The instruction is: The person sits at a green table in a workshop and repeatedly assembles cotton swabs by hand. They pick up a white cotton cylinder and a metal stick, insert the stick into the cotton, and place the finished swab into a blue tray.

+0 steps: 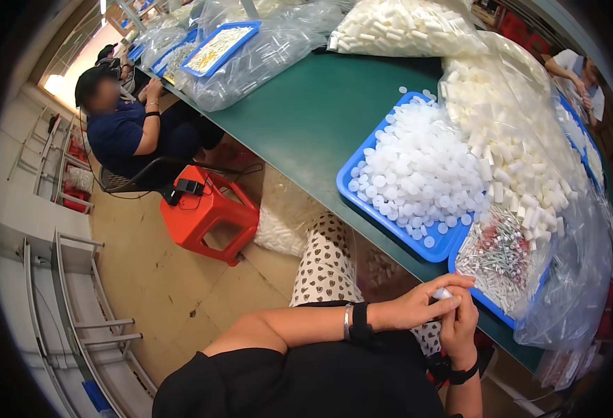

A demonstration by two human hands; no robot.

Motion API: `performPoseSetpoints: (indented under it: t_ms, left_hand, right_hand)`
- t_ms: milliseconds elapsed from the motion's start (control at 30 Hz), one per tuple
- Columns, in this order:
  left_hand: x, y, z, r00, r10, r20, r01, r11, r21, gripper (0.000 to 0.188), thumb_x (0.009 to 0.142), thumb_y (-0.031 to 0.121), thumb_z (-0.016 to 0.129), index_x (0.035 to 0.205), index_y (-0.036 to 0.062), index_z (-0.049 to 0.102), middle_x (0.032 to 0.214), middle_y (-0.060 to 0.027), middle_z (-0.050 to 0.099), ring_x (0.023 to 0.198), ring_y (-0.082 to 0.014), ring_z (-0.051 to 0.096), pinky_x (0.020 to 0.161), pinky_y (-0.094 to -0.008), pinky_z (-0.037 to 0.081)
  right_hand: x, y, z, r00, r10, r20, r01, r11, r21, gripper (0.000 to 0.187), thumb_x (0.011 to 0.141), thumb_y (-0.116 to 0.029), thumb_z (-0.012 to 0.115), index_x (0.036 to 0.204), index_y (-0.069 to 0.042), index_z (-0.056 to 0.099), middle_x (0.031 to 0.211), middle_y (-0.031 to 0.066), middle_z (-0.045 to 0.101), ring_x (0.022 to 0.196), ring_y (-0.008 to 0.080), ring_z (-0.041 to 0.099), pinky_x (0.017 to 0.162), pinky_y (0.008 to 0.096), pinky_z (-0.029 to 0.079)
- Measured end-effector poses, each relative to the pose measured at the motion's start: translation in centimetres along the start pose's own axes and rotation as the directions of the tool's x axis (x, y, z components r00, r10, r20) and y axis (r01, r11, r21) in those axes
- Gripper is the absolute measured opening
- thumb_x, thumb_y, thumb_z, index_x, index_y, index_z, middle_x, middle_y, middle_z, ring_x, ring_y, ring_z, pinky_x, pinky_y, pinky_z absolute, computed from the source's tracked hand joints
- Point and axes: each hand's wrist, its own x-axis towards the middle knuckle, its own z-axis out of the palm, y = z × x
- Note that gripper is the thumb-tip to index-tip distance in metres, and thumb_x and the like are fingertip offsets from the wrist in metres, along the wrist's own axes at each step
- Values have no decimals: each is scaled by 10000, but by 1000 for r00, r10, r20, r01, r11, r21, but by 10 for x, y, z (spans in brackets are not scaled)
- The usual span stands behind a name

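In front of my body, at the table's near edge, my two hands meet. My left hand (418, 304) is closed, with a small white cylindrical piece (443, 294) between its thumb and fingers. Against that hand presses my right hand (460, 327), its fingers bent around the far end of the piece; what they grip there is mostly hidden. Just beyond lies a blue tray (506, 315) of thin metal-and-white pins (496, 256), some with red parts. Next to it a larger blue tray (437, 249) carries a heap of translucent white round caps (418, 164).
A big clear bag of cream-white cylinders (505, 132) slumps over the green table (299, 118) at right. Another bag (404, 31) lies at the back. A red stool (205, 212) with black devices stands left, near a seated person (121, 125).
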Motion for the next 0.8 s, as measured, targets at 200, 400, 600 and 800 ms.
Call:
performPoseSetpoints:
  t_ms: [200,400,600,800]
  left_hand:
    - [11,4,-5,985,-145,-99,86,889,-450,496,1070,285,312,1507,51,313,1509,-83,360,1361,-225,385,1122,-384,322]
    - [6,8,-7,987,-161,18,141,798,-585,511,1038,297,378,1495,77,319,1537,-102,336,1391,-216,363,1147,-379,312]
    - [3,1,3,983,-165,-77,66,717,-694,387,1045,339,416,1368,125,433,1536,-95,326,1405,-277,339,1163,-406,319]
    - [8,7,-2,968,-218,-123,82,741,-667,537,1047,471,315,1454,124,355,1545,-88,319,1414,-258,329,1167,-428,297]
  right_hand:
    - [17,-5,-2,985,-159,-62,141,963,-230,353,860,-14,647,1183,6,506,1096,217,566,1044,419,558,892,441,467]
    - [20,7,-4,953,-299,-44,264,894,-363,234,818,-68,686,1025,-8,595,873,143,630,741,337,628,639,415,496]
    - [13,4,12,964,-254,-76,197,877,-437,230,826,-84,680,1022,-1,594,853,143,625,717,311,630,601,397,491]
    - [20,3,26,962,-142,-235,76,960,-269,241,885,-93,652,1078,8,549,875,160,605,717,342,627,595,408,500]
